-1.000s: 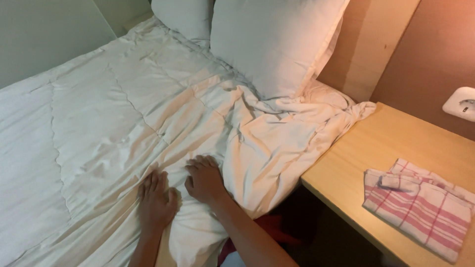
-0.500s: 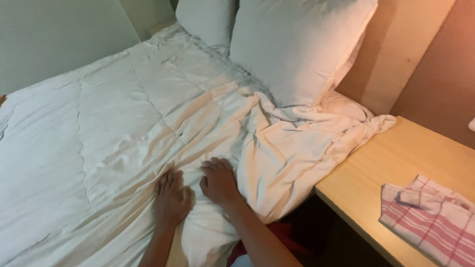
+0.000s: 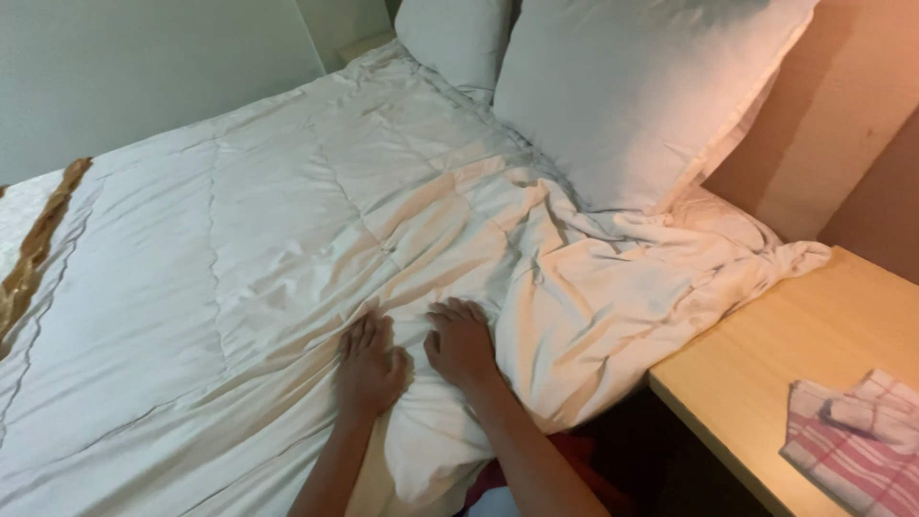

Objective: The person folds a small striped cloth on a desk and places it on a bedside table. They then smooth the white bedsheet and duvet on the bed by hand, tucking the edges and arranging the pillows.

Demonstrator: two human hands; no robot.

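White quilted duvet (image 3: pixel 316 220), spread over the bed, bunched by the pillow (image 3: pixel 632 96). Soft, light, easily creased; best gathered at the near edge. Left hand (image 3: pixel 369 364) and right hand (image 3: pixel 462 343) flat, fingers spread, pinching nothing.

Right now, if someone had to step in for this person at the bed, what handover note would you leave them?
Left hand: flat, palm down on the white duvet, holding nothing.
Right hand: flat beside it, apart from the left, at the start of the rumpled part.
Done: the duvet lies mostly smooth over the left and middle of the bed.
Left: the bunched corner spills toward the wooden bedside table, below the pillows.
Also: a folded pink striped cloth lies on the table.
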